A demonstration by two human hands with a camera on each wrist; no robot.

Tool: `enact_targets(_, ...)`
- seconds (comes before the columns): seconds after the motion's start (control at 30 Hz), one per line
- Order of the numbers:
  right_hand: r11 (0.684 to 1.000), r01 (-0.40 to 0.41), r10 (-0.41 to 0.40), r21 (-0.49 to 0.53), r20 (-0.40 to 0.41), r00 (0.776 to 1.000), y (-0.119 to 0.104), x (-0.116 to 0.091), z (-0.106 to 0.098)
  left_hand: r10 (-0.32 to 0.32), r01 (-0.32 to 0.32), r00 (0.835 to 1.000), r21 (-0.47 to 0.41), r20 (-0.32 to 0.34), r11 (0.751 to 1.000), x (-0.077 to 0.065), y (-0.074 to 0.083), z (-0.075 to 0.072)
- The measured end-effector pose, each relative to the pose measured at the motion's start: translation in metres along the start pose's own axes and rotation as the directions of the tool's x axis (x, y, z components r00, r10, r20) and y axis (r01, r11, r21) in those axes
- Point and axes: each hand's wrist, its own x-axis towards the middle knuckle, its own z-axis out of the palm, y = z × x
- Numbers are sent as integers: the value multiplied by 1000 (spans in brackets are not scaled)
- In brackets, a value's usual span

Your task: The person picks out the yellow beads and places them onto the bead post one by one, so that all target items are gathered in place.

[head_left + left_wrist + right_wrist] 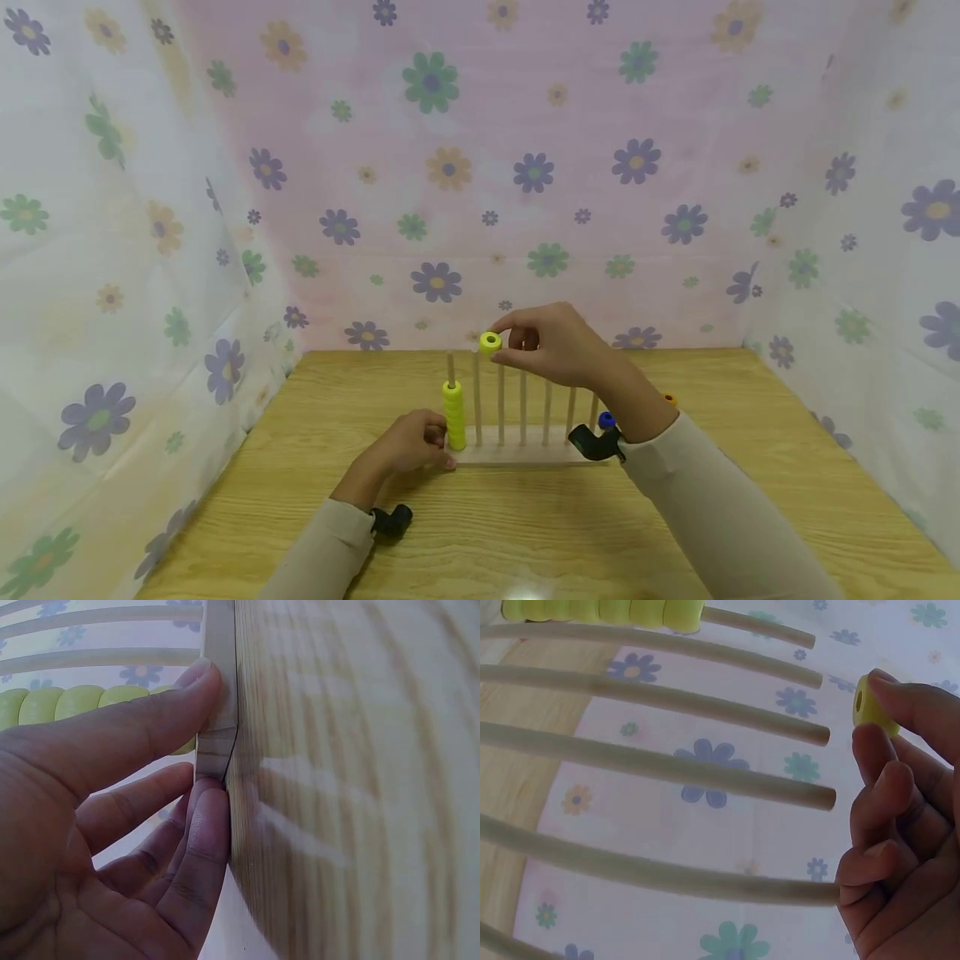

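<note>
Between thumb and forefinger my right hand pinches a yellow bead, its hole showing. The bead is held above the peg tops, off the pegs; the right wrist view shows a gap between the bead and the nearest peg end. A wooden peg rack stands upright on the table. On its leftmost peg sits a stack of yellow beads, with the peg's top bare. My left hand grips the left end of the rack's base, thumb on the front face and fingers around the end.
Several bare pegs rise to the right of the stack. A blue bead and an orange bead show near my right forearm, which hides part of that area. Flowered cloth encloses the wooden table at back and sides.
</note>
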Motion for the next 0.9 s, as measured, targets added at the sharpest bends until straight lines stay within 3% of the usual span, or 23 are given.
enact_targets(0.17,1000,0,0,19,-25,1000,-3,8,9,13,-13,1000,-17,8,1000,-1,-1,-1)
enact_targets(0.5,995,-83,86,63,-47,995,-6,18,21,21,-20,1000,-22,12,1000,-2,0,0)
enact_targets(0.9,995,-80,82,58,-24,996,-13,29,34,17,-17,1000,-30,17,999,-2,0,-1)
